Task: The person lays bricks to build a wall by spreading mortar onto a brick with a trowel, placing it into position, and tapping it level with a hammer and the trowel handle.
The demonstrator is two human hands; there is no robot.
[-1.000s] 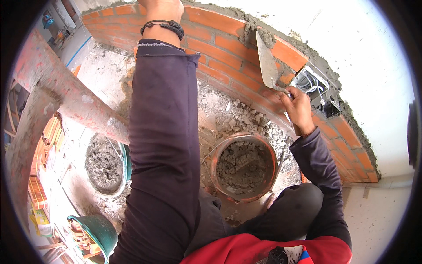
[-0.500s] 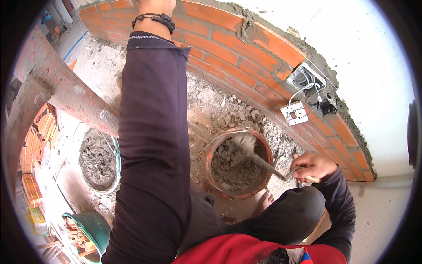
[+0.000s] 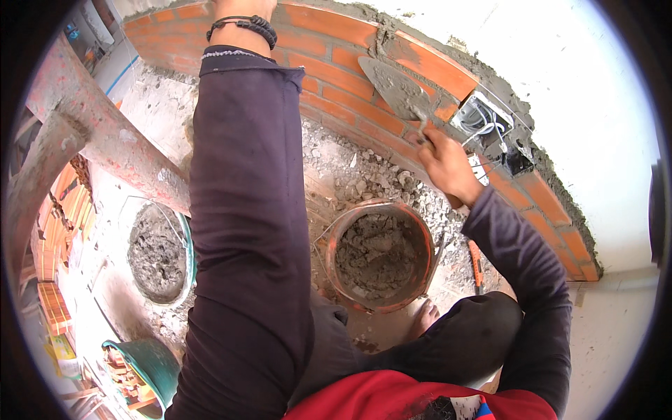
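My right hand (image 3: 449,166) is closed round the handle of a pointing trowel (image 3: 396,88). Its grey, mortar-smeared blade lies over the face of a low orange brick wall (image 3: 350,87), just below the top course. A streak of wet mortar (image 3: 381,38) runs down the brick beside the blade. To the right of the trowel, an electrical box (image 3: 480,115) with loose white wires sits in the wall. My left arm reaches to the far end; only part of my left hand (image 3: 243,8) shows at the upper edge, its fingers out of frame.
Between my knees and the wall stands an orange-rimmed bucket (image 3: 378,259) of mortar. Another mortar bucket (image 3: 158,253) is left of my arm, near a thick pole (image 3: 115,140). A green bucket (image 3: 150,367) of brick pieces lies lower left. Rubble (image 3: 381,182) lines the wall's foot; an orange-handled tool (image 3: 477,266) lies near my knee.
My right hand has moved forward and up from beside the mortar bucket to the brick wall, taking the trowel out of the bucket. My left arm has hardly moved.
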